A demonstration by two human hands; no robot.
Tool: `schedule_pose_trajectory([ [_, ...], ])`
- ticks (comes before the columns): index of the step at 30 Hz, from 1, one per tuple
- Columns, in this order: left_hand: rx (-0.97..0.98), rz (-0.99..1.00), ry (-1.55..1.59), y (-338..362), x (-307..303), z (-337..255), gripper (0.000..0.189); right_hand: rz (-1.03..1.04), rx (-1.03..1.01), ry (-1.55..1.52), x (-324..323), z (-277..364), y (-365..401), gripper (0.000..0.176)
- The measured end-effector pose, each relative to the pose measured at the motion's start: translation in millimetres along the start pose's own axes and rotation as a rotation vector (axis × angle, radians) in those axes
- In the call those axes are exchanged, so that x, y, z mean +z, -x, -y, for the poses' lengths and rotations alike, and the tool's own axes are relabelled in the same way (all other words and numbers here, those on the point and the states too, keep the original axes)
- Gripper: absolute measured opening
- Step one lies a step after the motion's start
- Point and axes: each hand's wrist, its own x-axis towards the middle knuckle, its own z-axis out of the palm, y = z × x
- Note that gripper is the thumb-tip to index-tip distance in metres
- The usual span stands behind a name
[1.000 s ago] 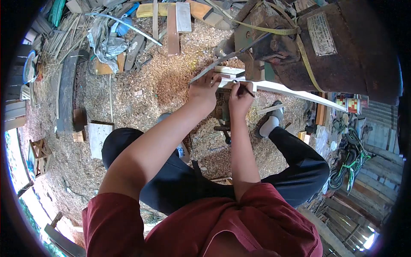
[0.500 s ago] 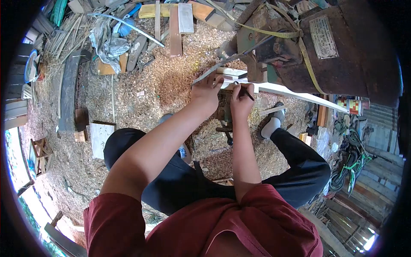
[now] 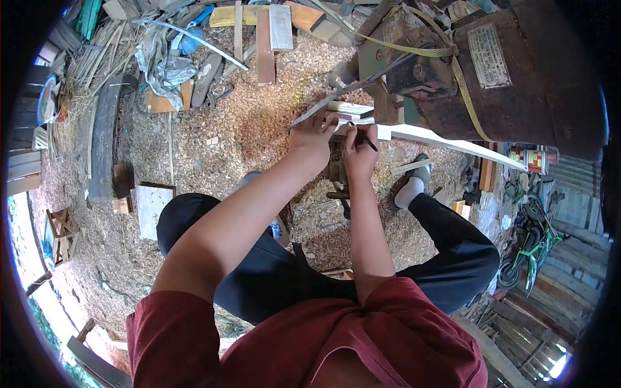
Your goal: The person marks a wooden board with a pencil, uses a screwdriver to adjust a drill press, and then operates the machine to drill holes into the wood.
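Note:
My left hand (image 3: 311,141) rests at the near end of pale wood pieces (image 3: 351,108), with its fingers stretched out and its thumb apart from them. A narrow grey strip (image 3: 330,100) passes beside those fingers. In my right hand (image 3: 359,154) is a dark pen (image 3: 369,142), pinched between thumb and fingers. The pen's tip is close to the pale wood, just right of my left thumb; whether it touches cannot be made out. Under the machine, a long white board (image 3: 459,147) runs off to the right.
A large rusty machine (image 3: 511,110) with a yellow strap (image 3: 467,103) overhangs the upper right. Wood shavings (image 3: 259,123) cover the ground. Boards (image 3: 265,48) and a crumpled grey sheet (image 3: 165,74) lie at the upper left. A green bicycle (image 3: 533,249) stands at the right.
My right hand has shifted slightly left and down with the pen, and the pen now points more steeply. My left hand has stayed nearly in place.

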Motion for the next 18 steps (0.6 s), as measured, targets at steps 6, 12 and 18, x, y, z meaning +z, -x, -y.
schedule_pose_trajectory([
  [6, 0.016, -0.037, 0.025, 1, 2, 3, 0.069, 0.01, -0.002, 0.062, -3, -1, -1, 0.016],
  [12, 0.005, 0.011, 0.01, 0, -3, 1, 0.068, -0.024, 0.068, -0.061, 6, -18, -1, 0.013],
  [18, -0.01, 0.084, -0.019, 0, -9, -1, 0.071, 0.003, -0.03, -0.005, 2, -5, -1, 0.013],
])
